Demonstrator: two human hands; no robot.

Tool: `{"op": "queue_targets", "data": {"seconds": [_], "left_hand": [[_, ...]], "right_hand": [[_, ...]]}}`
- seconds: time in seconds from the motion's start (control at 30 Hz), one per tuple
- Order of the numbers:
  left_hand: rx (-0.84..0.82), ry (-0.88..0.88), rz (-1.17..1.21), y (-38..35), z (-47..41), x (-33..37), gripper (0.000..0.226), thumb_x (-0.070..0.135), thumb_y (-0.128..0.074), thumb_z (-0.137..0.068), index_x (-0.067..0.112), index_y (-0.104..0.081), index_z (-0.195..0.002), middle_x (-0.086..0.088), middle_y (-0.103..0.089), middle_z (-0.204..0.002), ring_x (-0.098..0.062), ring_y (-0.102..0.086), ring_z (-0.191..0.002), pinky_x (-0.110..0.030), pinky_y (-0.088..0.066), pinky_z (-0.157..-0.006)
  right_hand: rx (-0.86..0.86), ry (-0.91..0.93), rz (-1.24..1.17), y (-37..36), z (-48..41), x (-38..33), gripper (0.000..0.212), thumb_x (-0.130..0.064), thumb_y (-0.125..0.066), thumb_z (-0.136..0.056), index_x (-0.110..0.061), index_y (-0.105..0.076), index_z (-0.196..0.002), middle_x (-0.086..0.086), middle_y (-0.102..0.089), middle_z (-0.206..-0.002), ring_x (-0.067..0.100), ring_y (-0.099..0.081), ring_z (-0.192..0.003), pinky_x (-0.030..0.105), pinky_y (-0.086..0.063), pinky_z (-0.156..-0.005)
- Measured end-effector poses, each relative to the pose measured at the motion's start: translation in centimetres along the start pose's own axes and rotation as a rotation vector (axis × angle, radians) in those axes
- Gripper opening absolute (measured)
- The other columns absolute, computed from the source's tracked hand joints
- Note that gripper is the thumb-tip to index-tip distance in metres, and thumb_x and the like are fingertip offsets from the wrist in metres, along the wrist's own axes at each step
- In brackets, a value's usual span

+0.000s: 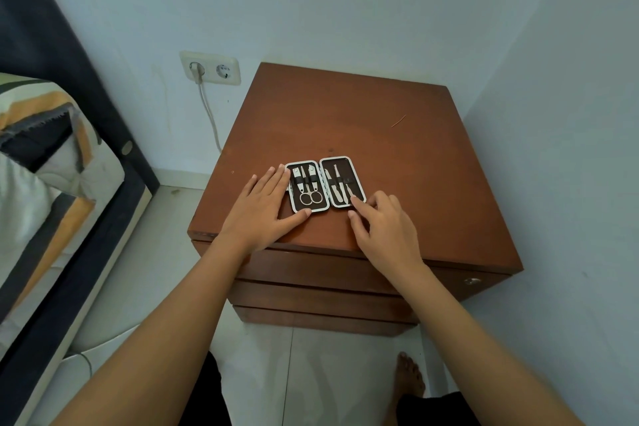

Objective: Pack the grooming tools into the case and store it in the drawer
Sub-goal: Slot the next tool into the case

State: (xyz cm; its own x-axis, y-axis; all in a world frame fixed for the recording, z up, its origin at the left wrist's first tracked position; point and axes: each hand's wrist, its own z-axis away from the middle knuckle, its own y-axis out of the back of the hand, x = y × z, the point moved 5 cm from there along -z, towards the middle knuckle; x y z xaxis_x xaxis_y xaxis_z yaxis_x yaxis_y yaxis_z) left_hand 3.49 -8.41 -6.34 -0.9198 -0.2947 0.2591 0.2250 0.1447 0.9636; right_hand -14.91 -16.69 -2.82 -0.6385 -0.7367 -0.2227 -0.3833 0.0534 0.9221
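A small grooming case (325,185) lies open and flat on the brown nightstand (363,121), near its front edge. Its left half holds scissors (311,195) and two clipper-like tools under a strap. Its right half holds several slim metal tools (340,185). My left hand (266,209) rests flat on the nightstand, fingers spread, touching the case's left edge. My right hand (382,225) sits at the case's lower right corner, its index fingertip on the bottom of a slim tool. The nightstand's drawers (318,282) below are shut.
A bed with a dark frame and a striped pillow (41,135) stands at the left. A wall socket with a plugged-in white cable (209,71) is behind the nightstand. A wall runs close on the right. My bare foot (409,375) is on the tiled floor.
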Motion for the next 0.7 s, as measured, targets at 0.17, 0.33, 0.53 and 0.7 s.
{"op": "queue_targets", "data": {"seconds": [0.17,0.33,0.53,0.7], "left_hand": [[-0.002,0.006,0.004,0.0,0.0,0.0,0.094,0.076,-0.013,-0.076,0.019,0.0,-0.149,0.002,-0.001,-0.158,-0.009,0.003,-0.144,-0.03,0.007,-0.114],[0.004,0.004,0.013,0.1,0.1,0.1,0.094,0.076,-0.014,-0.076,0.019,-0.001,-0.149,0.002,-0.002,-0.158,-0.009,0.003,-0.144,-0.03,0.007,-0.114],[0.003,0.004,0.017,0.2,0.1,0.2,0.094,0.076,-0.014,-0.075,0.019,-0.001,-0.149,0.003,-0.001,-0.158,-0.008,0.003,-0.144,-0.029,0.008,-0.114],[0.007,0.0,0.024,0.2,0.2,0.1,0.093,0.076,-0.013,-0.076,0.019,0.0,-0.149,0.004,0.0,-0.158,-0.007,0.005,-0.143,-0.028,0.009,-0.114]], "right_hand": [[-0.089,-0.039,0.052,-0.9,-1.0,0.0,0.039,-0.037,-0.042,-0.094,-0.02,-0.051,-0.128,0.007,-0.051,-0.1,0.025,-0.047,-0.093,0.033,-0.036,-0.066],[-0.159,-0.074,0.074,-1.5,-1.5,0.1,0.046,-0.044,-0.033,-0.095,-0.024,-0.038,-0.136,0.006,-0.046,-0.109,0.024,-0.044,-0.1,0.037,-0.041,-0.076],[-0.161,-0.081,-0.027,-1.4,-1.4,0.5,0.046,-0.043,-0.034,-0.096,-0.024,-0.037,-0.138,0.004,-0.046,-0.106,0.021,-0.043,-0.098,0.035,-0.04,-0.078],[0.003,-0.223,-0.126,-1.1,-4.4,4.1,0.037,-0.032,-0.04,-0.095,-0.017,-0.049,-0.128,0.007,-0.052,-0.115,0.023,-0.045,-0.108,0.037,-0.036,-0.087]]}}
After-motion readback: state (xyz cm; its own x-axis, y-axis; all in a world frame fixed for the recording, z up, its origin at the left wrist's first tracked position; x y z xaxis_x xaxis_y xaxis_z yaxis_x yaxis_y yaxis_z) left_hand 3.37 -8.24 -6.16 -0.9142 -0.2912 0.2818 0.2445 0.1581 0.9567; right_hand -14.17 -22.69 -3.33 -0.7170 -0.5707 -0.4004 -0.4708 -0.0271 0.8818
